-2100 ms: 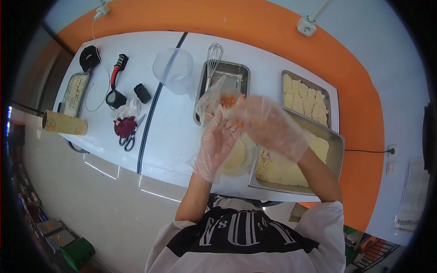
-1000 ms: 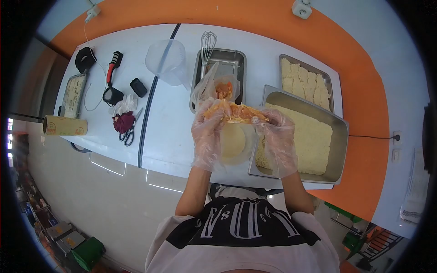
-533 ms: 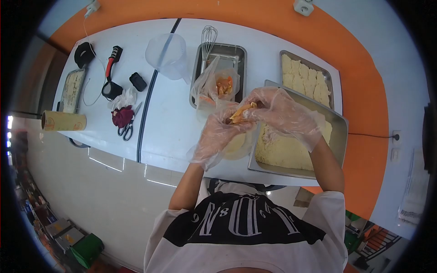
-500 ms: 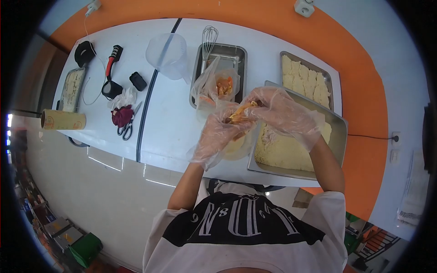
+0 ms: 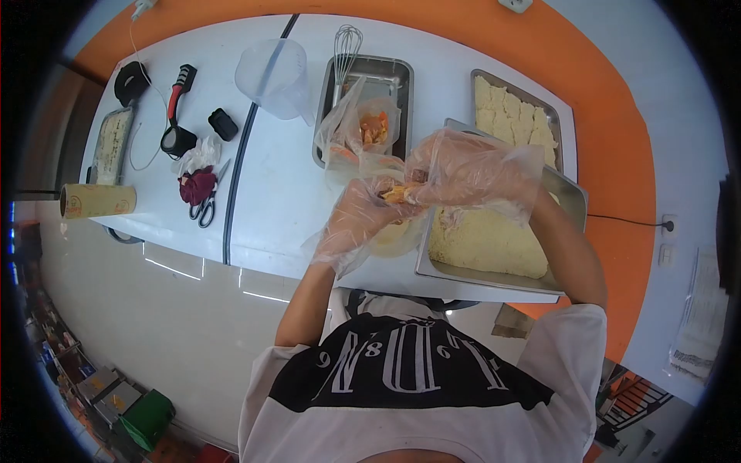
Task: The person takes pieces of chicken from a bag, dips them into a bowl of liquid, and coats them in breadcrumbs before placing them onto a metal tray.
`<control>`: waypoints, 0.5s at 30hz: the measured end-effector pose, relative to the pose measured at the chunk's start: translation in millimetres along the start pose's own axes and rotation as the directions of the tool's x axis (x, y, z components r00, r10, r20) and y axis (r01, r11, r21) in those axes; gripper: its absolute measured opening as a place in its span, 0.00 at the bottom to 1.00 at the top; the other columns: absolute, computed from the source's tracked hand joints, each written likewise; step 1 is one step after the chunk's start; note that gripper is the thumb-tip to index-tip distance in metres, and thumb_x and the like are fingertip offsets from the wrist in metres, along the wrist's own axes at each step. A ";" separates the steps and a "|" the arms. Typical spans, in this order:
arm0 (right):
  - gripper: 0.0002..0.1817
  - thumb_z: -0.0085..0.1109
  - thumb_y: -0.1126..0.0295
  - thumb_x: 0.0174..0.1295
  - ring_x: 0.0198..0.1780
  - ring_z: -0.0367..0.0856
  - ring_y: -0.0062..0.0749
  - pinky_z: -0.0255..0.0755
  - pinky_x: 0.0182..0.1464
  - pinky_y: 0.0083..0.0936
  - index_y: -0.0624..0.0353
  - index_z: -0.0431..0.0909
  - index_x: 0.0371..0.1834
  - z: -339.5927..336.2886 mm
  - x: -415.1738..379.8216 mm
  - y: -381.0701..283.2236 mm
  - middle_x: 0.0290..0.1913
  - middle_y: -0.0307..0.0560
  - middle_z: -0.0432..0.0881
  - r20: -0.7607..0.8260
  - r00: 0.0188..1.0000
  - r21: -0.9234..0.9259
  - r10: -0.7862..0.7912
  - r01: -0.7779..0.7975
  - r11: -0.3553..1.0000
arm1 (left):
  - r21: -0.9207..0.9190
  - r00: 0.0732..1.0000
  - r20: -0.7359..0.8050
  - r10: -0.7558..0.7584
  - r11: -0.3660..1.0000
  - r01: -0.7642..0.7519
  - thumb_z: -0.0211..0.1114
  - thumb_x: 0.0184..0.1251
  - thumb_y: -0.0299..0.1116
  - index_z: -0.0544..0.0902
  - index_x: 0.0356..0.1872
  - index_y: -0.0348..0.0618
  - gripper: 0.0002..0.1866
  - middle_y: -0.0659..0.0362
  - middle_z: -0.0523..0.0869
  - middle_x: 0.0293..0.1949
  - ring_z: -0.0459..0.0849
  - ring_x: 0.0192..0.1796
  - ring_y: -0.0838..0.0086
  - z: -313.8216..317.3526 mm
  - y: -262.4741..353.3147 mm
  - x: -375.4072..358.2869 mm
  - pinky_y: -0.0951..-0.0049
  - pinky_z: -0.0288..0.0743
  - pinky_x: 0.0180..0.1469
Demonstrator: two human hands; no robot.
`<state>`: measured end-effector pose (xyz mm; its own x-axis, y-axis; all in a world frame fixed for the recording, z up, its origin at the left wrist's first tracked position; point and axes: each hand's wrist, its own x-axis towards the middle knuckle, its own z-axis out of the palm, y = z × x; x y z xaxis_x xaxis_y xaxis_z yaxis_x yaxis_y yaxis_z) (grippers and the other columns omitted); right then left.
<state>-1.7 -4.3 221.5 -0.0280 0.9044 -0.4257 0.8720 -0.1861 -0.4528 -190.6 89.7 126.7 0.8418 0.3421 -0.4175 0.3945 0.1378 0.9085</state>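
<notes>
Thin clear plastic gloves cover both hands. My left hand (image 5: 356, 218) and my right hand (image 5: 457, 174) meet in front of me, fingers closed on an orange-yellow piece of food (image 5: 396, 194) that looks like coated meat. Under them, partly hidden, stands a pale round container (image 5: 392, 241). Just beyond, an open plastic bag (image 5: 340, 127) holds more orange pieces (image 5: 373, 129). Below my right hand lies a deep metal tray (image 5: 570, 202) with a pale crumbly layer (image 5: 490, 243) in it.
A whisk (image 5: 346, 50) rests in a metal pan (image 5: 407, 85) behind the bag. Another tray (image 5: 559, 127) of pale pieces stands at the back right. Further left are a plastic jug (image 5: 272, 77), scissors (image 5: 205, 214), a maroon cloth (image 5: 198, 186) and a cardboard-coloured roll (image 5: 99, 201).
My hands have drawn closer together around the orange piece, so less of it shows. The whole view has shifted slightly, with the table appearing higher.
</notes>
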 end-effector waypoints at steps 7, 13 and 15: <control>0.21 0.69 0.55 0.60 0.44 0.89 0.44 0.82 0.50 0.37 0.66 0.90 0.43 3.4 -0.8 -3.9 0.36 0.56 0.87 -0.007 0.997 0.207 0.072 -0.069 0.976 | -0.216 0.990 0.121 0.074 0.975 -0.047 0.83 0.64 0.22 0.88 0.64 0.33 0.26 0.56 0.95 0.55 0.91 0.57 0.76 -24.2 -57.7 -4.6 0.72 0.84 0.64; 0.17 0.75 0.57 0.62 0.50 0.89 0.50 0.81 0.58 0.43 0.61 0.91 0.44 25.3 13.2 -4.5 0.43 0.54 0.90 -0.040 0.999 0.160 0.028 -0.021 0.987 | -0.384 0.985 -0.151 0.078 0.914 -0.132 0.71 0.77 0.22 0.75 0.77 0.30 0.29 0.45 0.89 0.64 0.87 0.69 0.61 -67.4 -128.3 -30.3 0.62 0.80 0.75; 0.17 0.70 0.57 0.64 0.47 0.89 0.51 0.82 0.53 0.39 0.62 0.90 0.38 38.8 25.5 2.7 0.41 0.61 0.89 -0.099 0.994 0.074 -0.051 0.059 0.996 | -0.656 0.949 -0.314 -0.003 0.724 -0.215 0.63 0.83 0.28 0.69 0.80 0.28 0.30 0.40 0.84 0.69 0.85 0.72 0.53 -74.8 -143.0 -41.8 0.55 0.77 0.79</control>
<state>-19.1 3.4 179.0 -0.0241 0.9465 -0.3219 0.8303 -0.1604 -0.5337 -309.8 125.1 15.6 0.6823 0.6162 -0.3933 -0.1367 0.6361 0.7594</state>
